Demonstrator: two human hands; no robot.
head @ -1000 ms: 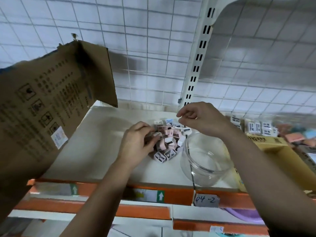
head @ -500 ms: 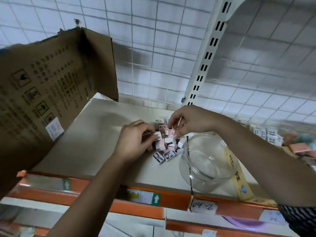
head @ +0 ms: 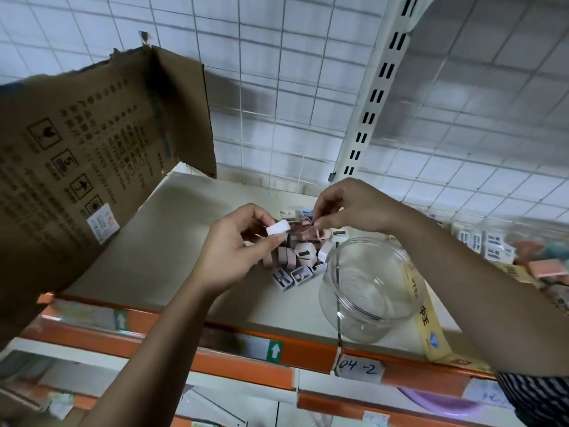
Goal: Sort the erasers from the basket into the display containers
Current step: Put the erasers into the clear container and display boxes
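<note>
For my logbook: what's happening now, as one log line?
left hand: holds white eraser | right hand: pinches pink eraser atop pile | clear jar: empty

A beige shelf (head: 160,241) carries an eraser pile (head: 300,257), a clear jar (head: 369,291) and a cardboard box (head: 77,167).

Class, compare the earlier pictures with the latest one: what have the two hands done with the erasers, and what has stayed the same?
The left hand has lifted off the pile of erasers, gripping one white eraser. The right hand, raised a second ago, has come down to the pile, fingertips at its top. The glass jar is still empty; the cardboard box has not moved.
</note>
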